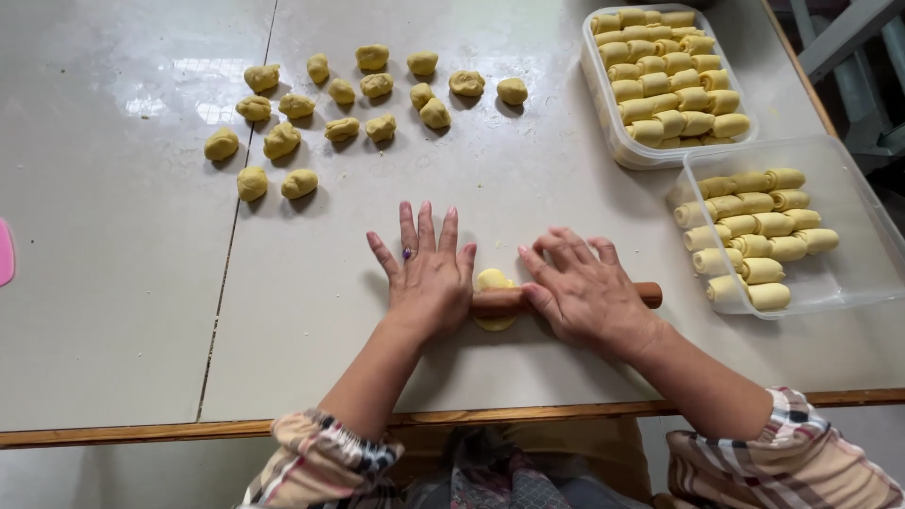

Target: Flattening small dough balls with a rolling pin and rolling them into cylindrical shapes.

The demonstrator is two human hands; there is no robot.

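A thin wooden rolling pin (502,300) lies across a small flattened piece of yellow dough (493,280) near the table's front edge. My left hand (429,273) rests flat on the pin's left end, fingers spread, a ring on one finger. My right hand (580,287) presses palm-down on the pin's right part, with the pin's tip (649,294) sticking out beyond it. Most of the dough lies under the pin and between my hands.
Several yellow dough balls (283,139) lie scattered at the back left of the grey table (123,283). Two clear plastic boxes hold rolled dough pieces: one at the back (603,104), one at the right (848,292). A pink object (5,253) shows at the left edge.
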